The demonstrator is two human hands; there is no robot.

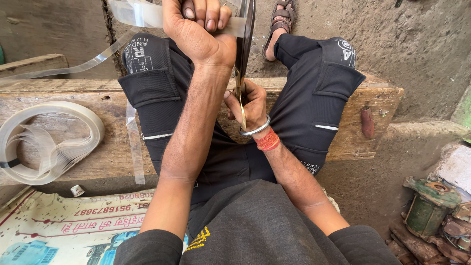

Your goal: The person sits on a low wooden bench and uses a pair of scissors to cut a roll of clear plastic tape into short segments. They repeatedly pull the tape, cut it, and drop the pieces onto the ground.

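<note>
The clear plastic strip (147,13) is stretching over your left knee, pinched in your left hand (196,29). Your right hand (248,105) is gripping the scissors (244,44), blades meeting the strip. A coiled strip (46,142) is lying on the wooden plank (98,98).

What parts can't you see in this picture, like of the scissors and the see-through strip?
Head view only:
- Scissors: blade tips cut off by the top edge; handles hidden inside the right hand.
- Clear plastic strip: its upper part runs off the top edge; the left hand covers the part in its grip.
- Sandalled foot: toes cut off at the top.
- Rusty machine parts: cut off at the right edge.
</note>
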